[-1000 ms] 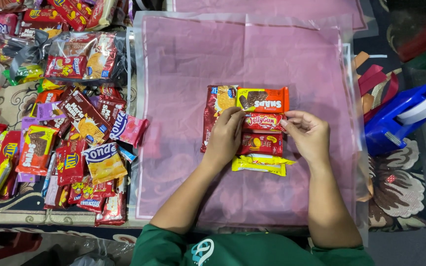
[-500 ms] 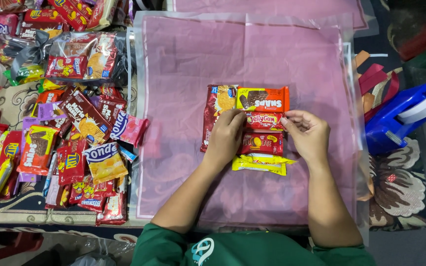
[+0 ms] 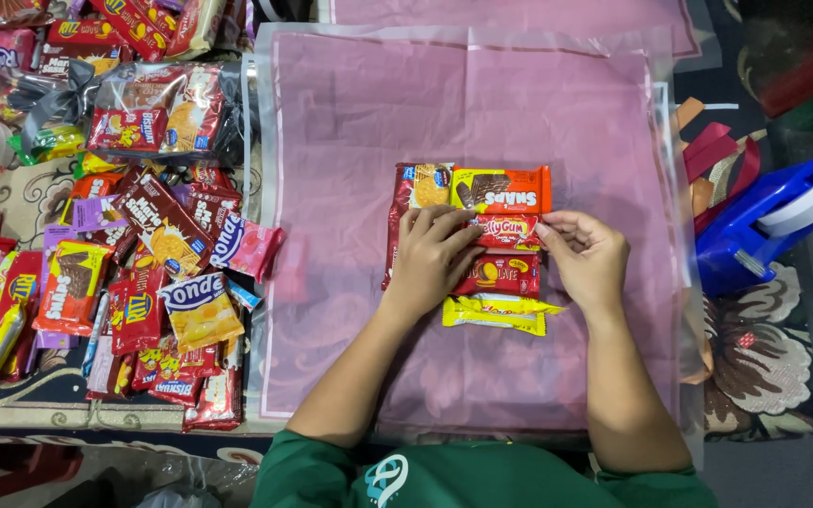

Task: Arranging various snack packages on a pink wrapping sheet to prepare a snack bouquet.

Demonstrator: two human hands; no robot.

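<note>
A small stack of snack packets lies in the middle of a pink wrapping sheet (image 3: 350,132). An orange packet (image 3: 501,189) is at the top, a small red packet (image 3: 507,231) below it, then a red-and-yellow packet (image 3: 505,275) and a yellow packet (image 3: 494,314). A tall red biscuit packet (image 3: 416,188) stands along their left side. My left hand (image 3: 430,259) rests flat on the stack's left part. My right hand (image 3: 587,256) pinches the right end of the small red packet.
A large heap of assorted snack packets (image 3: 134,263) covers the left of the table. A clear bag of snacks tied with grey ribbon (image 3: 157,113) lies at the upper left. A blue tape dispenser (image 3: 769,221) and red ribbon strips (image 3: 712,155) sit to the right.
</note>
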